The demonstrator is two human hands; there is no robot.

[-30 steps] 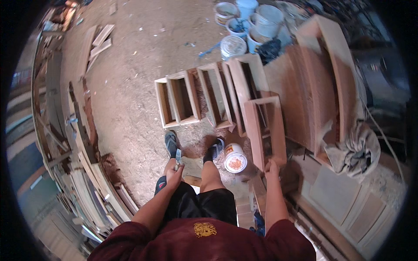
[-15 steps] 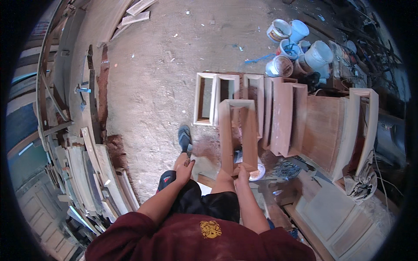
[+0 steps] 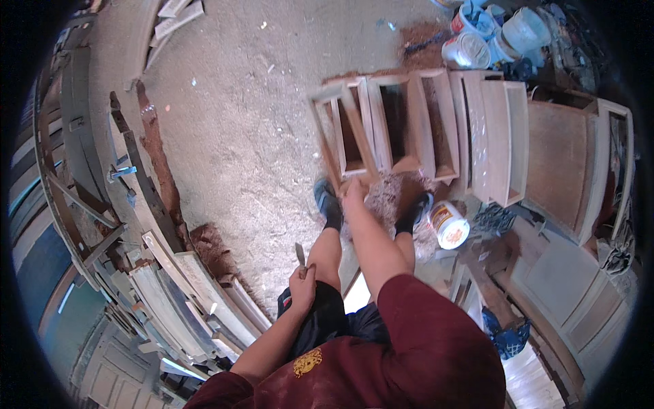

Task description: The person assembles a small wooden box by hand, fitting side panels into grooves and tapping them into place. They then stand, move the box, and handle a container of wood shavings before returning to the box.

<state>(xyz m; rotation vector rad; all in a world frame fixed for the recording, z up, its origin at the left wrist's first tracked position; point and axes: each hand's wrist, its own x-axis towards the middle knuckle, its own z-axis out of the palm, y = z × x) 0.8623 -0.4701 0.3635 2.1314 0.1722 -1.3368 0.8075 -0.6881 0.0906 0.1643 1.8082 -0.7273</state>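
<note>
My left hand is closed around a small flat-bladed tool, which looks like a putty knife, with its blade pointing away from me. Stretched out ahead, my right hand grips the near end of a bare wooden drawer box. The box is tilted at the left end of a row of similar wooden boxes, overlapping the leftmost one. Whether it touches that box or the floor, I cannot tell. Right of it stand an open drawer box and a paler one.
A white paint bucket is beside my right foot. More buckets cluster at the far right. Wooden boards lean along the left. Flat panels lie on the right, and cut boards are at the far left.
My right hand has carried the drawer box forward and left, from above my right knee to the row's left end. My left hand still holds the tool. The view has shifted.
</note>
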